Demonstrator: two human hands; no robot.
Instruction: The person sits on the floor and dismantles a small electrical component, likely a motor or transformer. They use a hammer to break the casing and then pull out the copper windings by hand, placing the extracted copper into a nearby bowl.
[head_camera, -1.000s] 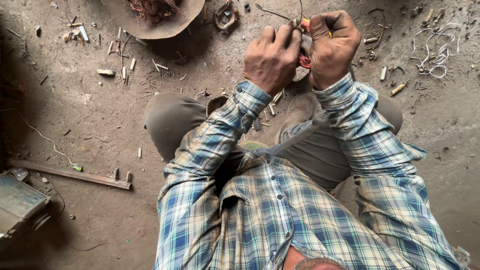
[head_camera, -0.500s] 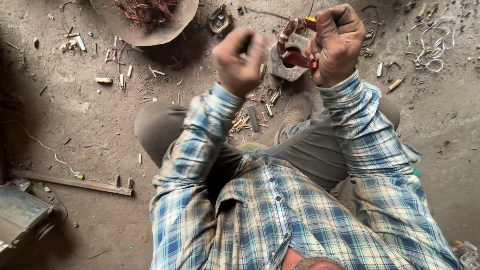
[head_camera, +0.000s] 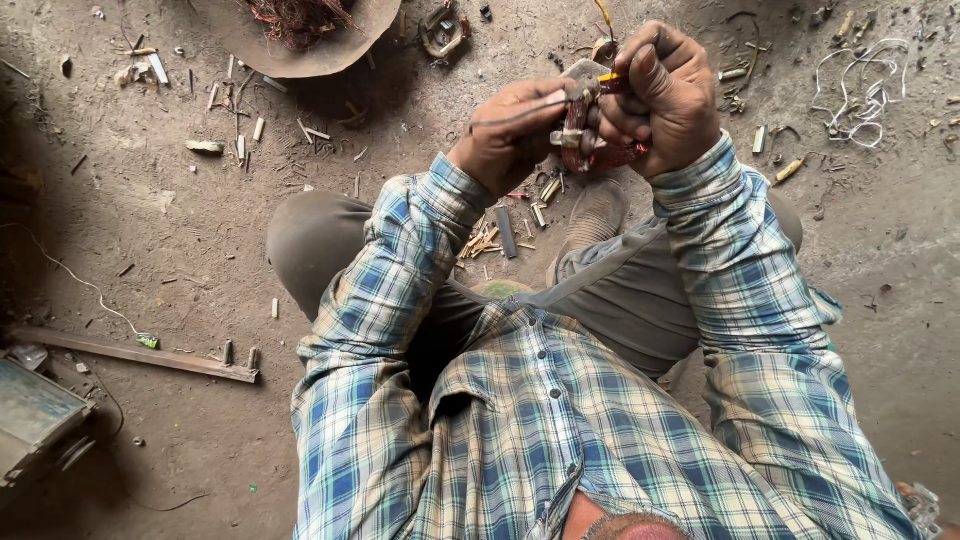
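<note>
Back against the right hand after swinging clear half a second ago, the left hand (head_camera: 515, 130) now meets it over a small reddish coil (head_camera: 590, 140) of copper-coloured wire with metal parts, held above the person's lap. Far left on the dusty floor (head_camera: 180, 220) sits a grey metal box (head_camera: 35, 415), with a thin wooden strip (head_camera: 140, 352) lying beside it. A shallow pan (head_camera: 300, 45) heaped with reddish wire rests at the top edge, and short cut scraps (head_camera: 500, 235) litter the ground below the hands. The left fingers curl around the coil's near side and pinch a thin dark rod that juts leftward from it. The right hand (head_camera: 665, 95) is clenched tight over the coil's top and far side, fingers pressed together. White wire loops (head_camera: 860, 85) lie at far right.
</note>
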